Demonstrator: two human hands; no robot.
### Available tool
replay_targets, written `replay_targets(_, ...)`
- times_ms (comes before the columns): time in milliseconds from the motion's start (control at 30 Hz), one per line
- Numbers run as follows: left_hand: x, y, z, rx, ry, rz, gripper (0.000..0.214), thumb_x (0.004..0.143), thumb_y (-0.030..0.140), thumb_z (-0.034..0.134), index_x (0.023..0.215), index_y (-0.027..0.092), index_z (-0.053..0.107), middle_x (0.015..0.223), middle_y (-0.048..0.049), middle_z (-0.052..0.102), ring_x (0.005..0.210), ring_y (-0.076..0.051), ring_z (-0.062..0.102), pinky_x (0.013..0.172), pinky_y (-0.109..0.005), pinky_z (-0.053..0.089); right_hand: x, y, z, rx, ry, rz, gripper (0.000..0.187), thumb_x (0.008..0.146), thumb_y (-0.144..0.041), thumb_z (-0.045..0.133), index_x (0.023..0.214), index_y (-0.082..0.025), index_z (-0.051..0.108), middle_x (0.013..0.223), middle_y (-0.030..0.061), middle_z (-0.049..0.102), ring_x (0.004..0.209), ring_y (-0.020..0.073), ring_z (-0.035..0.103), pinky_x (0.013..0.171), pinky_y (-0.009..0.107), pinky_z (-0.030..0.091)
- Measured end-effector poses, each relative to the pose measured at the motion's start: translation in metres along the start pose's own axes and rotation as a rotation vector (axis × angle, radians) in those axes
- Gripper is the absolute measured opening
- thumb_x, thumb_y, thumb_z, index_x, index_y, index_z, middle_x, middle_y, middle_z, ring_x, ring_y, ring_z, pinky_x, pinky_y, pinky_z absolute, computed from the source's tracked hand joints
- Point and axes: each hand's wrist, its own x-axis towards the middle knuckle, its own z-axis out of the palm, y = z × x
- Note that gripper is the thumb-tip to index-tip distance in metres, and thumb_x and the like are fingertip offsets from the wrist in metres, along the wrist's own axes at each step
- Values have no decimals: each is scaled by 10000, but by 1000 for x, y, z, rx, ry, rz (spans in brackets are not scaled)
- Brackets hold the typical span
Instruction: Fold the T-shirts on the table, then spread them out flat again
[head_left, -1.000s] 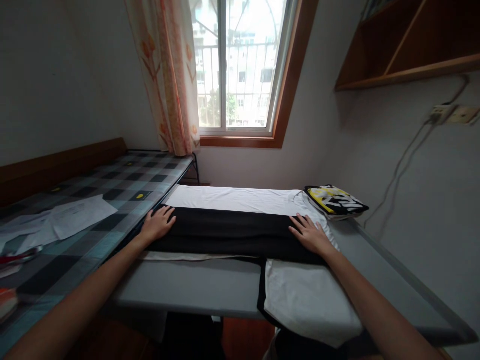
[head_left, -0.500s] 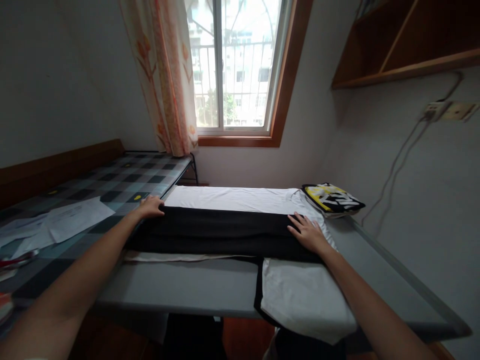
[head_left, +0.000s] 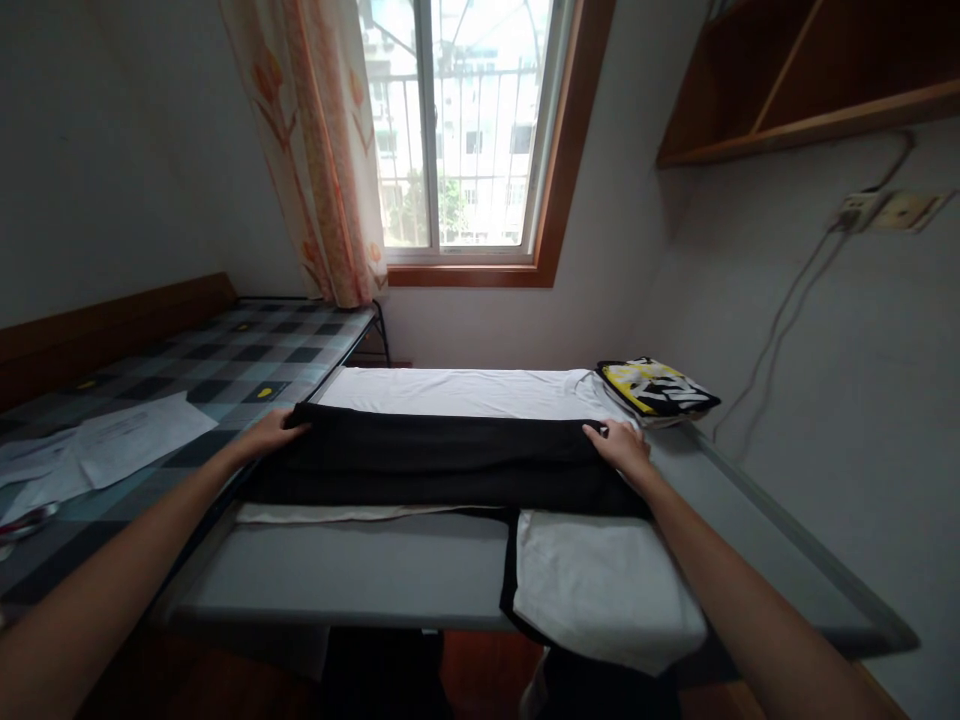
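A garment with a black body (head_left: 442, 460) lies across the table, its far part folded over into a long strip. My left hand (head_left: 271, 434) pinches the strip's far left corner. At the far right corner, my right hand (head_left: 621, 444) grips the same edge between thumb and fingers. The garment's white sleeve (head_left: 600, 580), with a black border, hangs over the table's near edge below my right forearm. Behind the black strip a white part of cloth (head_left: 465, 392) lies flat; whether it belongs to the same garment I cannot tell.
A folded black, yellow and white garment (head_left: 660, 388) rests at the table's far right. The grey table (head_left: 360, 565) adjoins a bed with a checked mattress (head_left: 247, 345) on the left, where papers (head_left: 135, 440) lie. A curtain (head_left: 322, 150) hangs beside the window.
My left hand has shifted left to the corner. My right hand's fingers, spread flat on the cloth before, now curl around its edge. The view has shifted slightly.
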Motion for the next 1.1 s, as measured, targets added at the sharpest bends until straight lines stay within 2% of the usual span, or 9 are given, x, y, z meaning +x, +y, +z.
replay_targets(100,-6,-2,7,187,68,71,512,769,559,522,1074,172,660,1045,-96,719,1025,-297,649,859,-343,507,7,-4,-2,56,-54,59,470,859,-493,506,1148,-145,631,1194,173,626,1139,327,566,924,444,445)
replay_targets(200,-17,-1,11,407,138,62,538,875,518,392,1235,163,575,1089,-129,701,1023,-308,651,819,-351,492,5,-10,-2,121,-50,85,429,870,-407,503,1182,-123,577,1147,182,649,1080,302,610,902,409,460)
replay_targets(400,-37,13,15,585,177,73,488,942,507,272,1212,210,549,975,-110,715,893,-306,681,666,-332,454,-1,-15,-1,379,-11,118,600,793,-358,636,1284,-43,496,1095,198,676,995,266,656,830,331,503)
replay_targets(500,-40,15,16,597,181,103,433,942,468,300,1189,219,554,964,-95,715,875,-289,683,649,-319,440,-3,-14,-1,427,-64,55,436,792,-330,630,1130,-57,623,988,167,710,969,271,666,801,322,510)
replay_targets(567,-41,14,17,602,179,116,403,938,442,325,1185,221,555,953,-86,714,863,-280,683,643,-314,435,-10,-17,-2,350,-102,14,334,844,-342,559,1038,-90,665,960,155,714,958,270,667,794,327,506)
replay_targets(700,-43,11,19,637,203,130,376,933,394,346,1187,215,559,939,-87,707,836,-276,680,639,-316,431,-35,-35,-9,28,41,31,375,940,-361,404,1125,-104,605,1095,198,669,1075,293,620,868,377,470)
replay_targets(867,-52,9,21,676,295,181,391,927,318,342,1246,203,538,1004,-109,691,832,-291,670,646,-335,435,-62,-53,-18,-113,41,30,436,989,-391,245,1236,-131,493,928,181,699,894,307,684,776,423,483)
replay_targets(1000,-53,9,17,648,347,142,406,941,306,310,1279,182,499,1011,-121,684,844,-299,670,635,-333,428,-60,-54,-21,-138,76,-25,445,993,-389,222,1245,-126,478,866,178,699,838,307,690,732,398,483)
replay_targets(1100,-41,15,11,612,384,89,426,949,301,284,1307,157,466,980,-144,687,840,-321,669,644,-350,428,-40,-57,-26,-114,149,-62,471,994,-393,209,1264,-113,473,862,188,694,817,303,684,719,389,481)
